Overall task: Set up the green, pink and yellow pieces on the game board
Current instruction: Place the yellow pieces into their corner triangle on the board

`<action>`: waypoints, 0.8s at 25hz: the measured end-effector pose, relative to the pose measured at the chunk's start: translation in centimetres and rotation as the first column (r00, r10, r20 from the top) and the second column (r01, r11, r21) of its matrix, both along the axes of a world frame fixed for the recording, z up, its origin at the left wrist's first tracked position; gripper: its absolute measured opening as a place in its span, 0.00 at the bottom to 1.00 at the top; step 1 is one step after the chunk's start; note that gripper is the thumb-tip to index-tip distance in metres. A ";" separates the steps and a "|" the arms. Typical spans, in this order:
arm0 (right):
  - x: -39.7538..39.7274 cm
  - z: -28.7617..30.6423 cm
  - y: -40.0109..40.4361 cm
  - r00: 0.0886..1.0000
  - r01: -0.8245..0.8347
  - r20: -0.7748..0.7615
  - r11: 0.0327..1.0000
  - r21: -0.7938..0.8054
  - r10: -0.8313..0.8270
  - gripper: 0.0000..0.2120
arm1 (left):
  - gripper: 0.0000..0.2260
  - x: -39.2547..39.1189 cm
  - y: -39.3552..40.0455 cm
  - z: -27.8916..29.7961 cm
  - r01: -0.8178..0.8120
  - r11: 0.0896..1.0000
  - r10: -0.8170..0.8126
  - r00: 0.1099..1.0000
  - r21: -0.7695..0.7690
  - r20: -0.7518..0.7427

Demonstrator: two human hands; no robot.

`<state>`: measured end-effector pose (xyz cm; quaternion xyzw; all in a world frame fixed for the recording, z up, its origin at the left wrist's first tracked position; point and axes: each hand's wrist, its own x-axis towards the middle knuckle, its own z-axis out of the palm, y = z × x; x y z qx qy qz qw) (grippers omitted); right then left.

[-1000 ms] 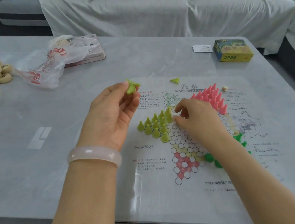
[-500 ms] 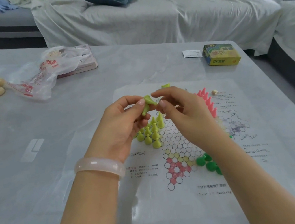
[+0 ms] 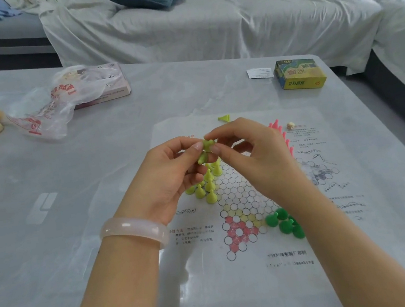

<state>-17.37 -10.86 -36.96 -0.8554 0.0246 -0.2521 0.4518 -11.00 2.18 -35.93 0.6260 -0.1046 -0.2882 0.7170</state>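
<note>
Just above the paper game board (image 3: 259, 270) | left hand (image 3: 166, 181) and right hand (image 3: 254, 161) both grip yellow-green pieces (image 3: 205, 151), fingertips pinching | more yellow-green pieces (image 3: 208, 186) standing on board, under hands | dark green pieces (image 3: 284, 222) near right | pink pieces (image 3: 280, 132) far right | bench (image 3: 50, 226) beneath.

Glossy grey surface (image 3: 119, 165), glossy paper game board (image 3: 252, 276), matt plastic yellow-green pieces (image 3: 210, 186), crinkled clear plastic bag (image 3: 59, 108), cloth-draped sofa (image 3: 204, 28)

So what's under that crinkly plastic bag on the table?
A pink-edged flat box lies under the plastic bag, its right end and front edge poking out. The bag covers its left part, so its cover cannot be read.
</note>
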 end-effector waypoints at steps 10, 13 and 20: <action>0.1 -0.9 -2.1 0.961 0.221 -0.171 0.975 -0.009 -0.219 0.03 | 0.06 0.7 0.3 -0.3 -0.178 0.984 0.180 0.979 -0.032 0.098; 0.0 -1.5 -2.2 0.916 0.163 -0.351 0.979 -0.119 -0.195 0.02 | 0.08 0.9 0.5 -0.2 -0.206 0.975 0.212 0.974 -0.083 0.077; 0.3 -2.4 -1.1 0.883 0.074 -0.428 0.957 -0.280 -0.193 0.04 | 0.07 0.9 0.8 0.1 -0.212 0.974 0.219 0.972 -0.081 0.087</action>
